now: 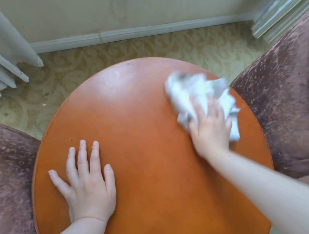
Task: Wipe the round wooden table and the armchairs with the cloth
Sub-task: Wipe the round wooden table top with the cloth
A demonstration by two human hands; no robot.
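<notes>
The round orange-brown wooden table [141, 128] fills the middle of the view. My right hand [210, 129] presses a crumpled white cloth [194, 90] onto the table's right side, near the rim; hand and cloth are blurred. My left hand [87, 183] lies flat on the near left part of the tabletop, fingers spread, holding nothing. A purple-brown velvet armchair [280, 99] stands against the table's right edge. A second armchair [10, 178] of the same fabric stands at the left edge.
Patterned beige carpet [119, 49] lies beyond the table, ending at a white skirting board [135, 33] and a pale wall. Pale curtains [4, 50] hang at the far left. A white ribbed frame [279, 11] stands at the far right.
</notes>
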